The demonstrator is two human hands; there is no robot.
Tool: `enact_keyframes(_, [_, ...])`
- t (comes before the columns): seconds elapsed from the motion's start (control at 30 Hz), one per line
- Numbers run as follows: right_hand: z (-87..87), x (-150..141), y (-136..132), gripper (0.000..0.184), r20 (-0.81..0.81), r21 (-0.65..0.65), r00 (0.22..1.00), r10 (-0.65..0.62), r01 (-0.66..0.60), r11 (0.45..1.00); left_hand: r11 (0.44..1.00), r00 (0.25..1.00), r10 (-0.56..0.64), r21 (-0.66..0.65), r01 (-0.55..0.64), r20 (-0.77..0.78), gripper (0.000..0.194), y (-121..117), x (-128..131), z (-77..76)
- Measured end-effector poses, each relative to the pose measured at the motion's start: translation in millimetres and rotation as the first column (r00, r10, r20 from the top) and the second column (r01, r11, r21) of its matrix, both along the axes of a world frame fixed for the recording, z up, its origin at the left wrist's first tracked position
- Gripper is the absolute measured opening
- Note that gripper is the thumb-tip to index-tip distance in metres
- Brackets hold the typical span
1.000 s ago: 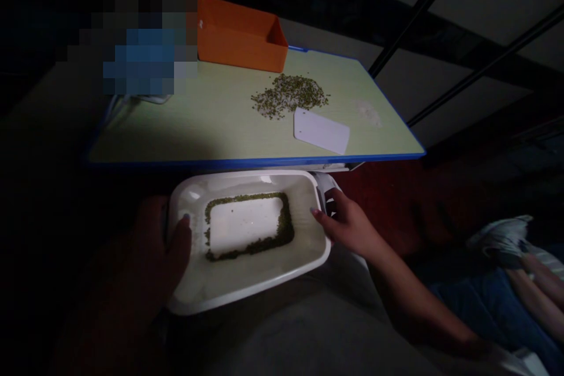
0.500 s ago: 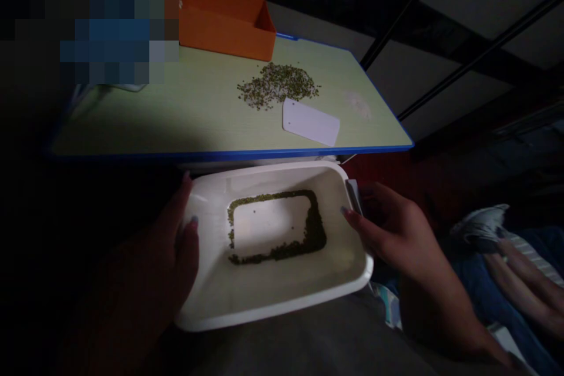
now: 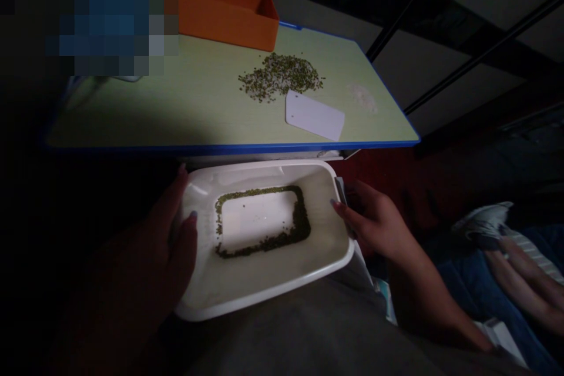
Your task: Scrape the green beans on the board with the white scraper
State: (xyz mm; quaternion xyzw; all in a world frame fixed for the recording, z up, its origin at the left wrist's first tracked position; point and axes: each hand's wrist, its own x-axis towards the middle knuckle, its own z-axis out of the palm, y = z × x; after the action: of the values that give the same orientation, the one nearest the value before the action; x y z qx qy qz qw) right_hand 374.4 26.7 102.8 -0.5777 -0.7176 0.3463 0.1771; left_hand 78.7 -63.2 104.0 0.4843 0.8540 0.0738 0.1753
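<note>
A white plastic basin (image 3: 264,275) is held in front of me, just below the table's near edge. Small dark green grains (image 3: 302,217) line the edges of its floor, thickest at the right, with the middle mostly bare. My left hand (image 3: 176,252) grips the basin's left side, thumb over the rim, in deep shadow. At the right rim, my right hand (image 3: 374,217) is closed on the basin with the thumb on top; its other fingers are partly hidden. A flat grey piece (image 3: 341,192) shows by that hand; I cannot tell whether it belongs to the basin.
On the pale green table (image 3: 185,111) with blue edging lie a loose spread of green grains (image 3: 282,76) and a white flat plate (image 3: 314,116). An orange bin (image 3: 229,26) stands at the back. Another person's legs (image 3: 524,282) are at the right.
The basin and both hands have shifted slightly left in view. Grains inside have moved a little along the bottom. Both hands keep their grip.
</note>
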Motion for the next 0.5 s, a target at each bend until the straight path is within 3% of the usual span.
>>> enact_keyframes(0.33, [-3.6,1.5,1.6,0.030,0.024,-0.009,1.000,0.002,-0.002,1.000,1.000,0.999,0.019,-0.008,-0.019,0.042,0.066,2.4,6.9,14.1])
enact_keyframes(0.5, [-3.3,-3.3,3.6,0.025,0.045,-0.028,0.999,0.017,-0.016,0.999,1.000,0.999,0.020,-0.008,-0.020,0.036,0.066,2.2,1.5,0.7])
